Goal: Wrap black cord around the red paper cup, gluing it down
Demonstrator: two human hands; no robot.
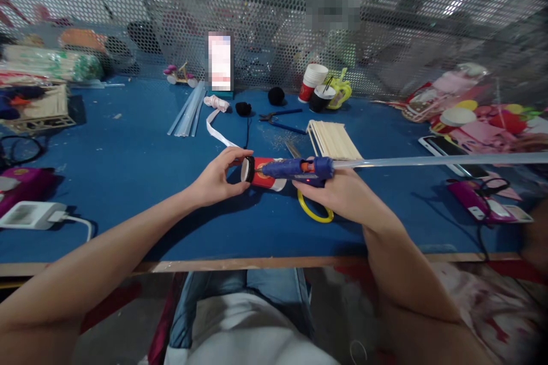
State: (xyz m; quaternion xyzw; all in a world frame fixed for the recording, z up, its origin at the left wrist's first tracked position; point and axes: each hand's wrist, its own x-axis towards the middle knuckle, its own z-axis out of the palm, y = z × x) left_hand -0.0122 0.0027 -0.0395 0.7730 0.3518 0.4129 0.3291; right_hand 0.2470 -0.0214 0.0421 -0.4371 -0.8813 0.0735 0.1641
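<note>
My left hand (223, 178) grips a red paper cup (264, 181) lying on its side, thumb and fingers at its left end, where a black band runs round the rim. Wrapped in my right hand (346, 194) is a blue hot glue gun (280, 169), its nozzle over the cup by the black band. A long clear glue stick (428, 161) extends from the gun's back to the right. Beneath the right hand lie scissors with a yellow handle (314, 214), partly hidden. Black cord leads from a small black yarn ball (243, 108) toward the cup.
Beyond the hands lie blue-handled pliers (285, 124), a wooden-stick panel (336, 140), loose glue sticks (190, 111) and white ribbon (217, 134). Stacked paper cups (314, 81) and a phone (220, 63) stand by the mesh partition. Purple boxes (479, 202) and craft pieces crowd the right.
</note>
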